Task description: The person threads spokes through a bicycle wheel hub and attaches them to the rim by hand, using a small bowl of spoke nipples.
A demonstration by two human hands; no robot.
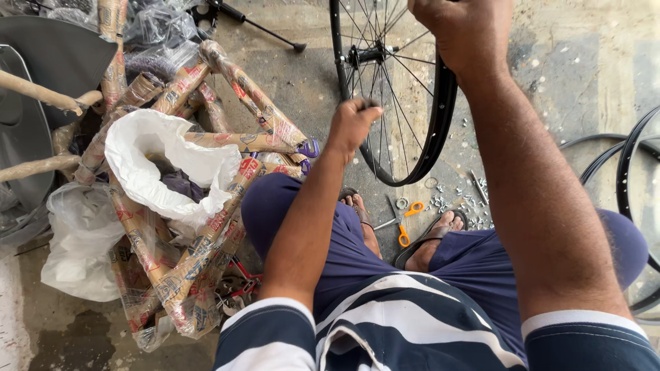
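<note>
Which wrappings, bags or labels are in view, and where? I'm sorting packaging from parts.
Printed paper wrap: around frame tubes at left; tan with red and dark marks under clear film.
White plastic bag: draped over those tubes, crumpled.
Clear plastic bag: on the floor, far left.
No signs or screens.

The floor [570, 62] is grey, stained concrete, and it is carrying everything here. Small nuts [440, 203] are lying scattered on it, next to orange scissors [405, 221]. A washer [431, 183] is lying close by. A pile of wrapped bike frames [199, 240] is sitting on the left, with a white bag [79, 247] lying beside it. Black rims [629, 172] are lying on the right.
</note>
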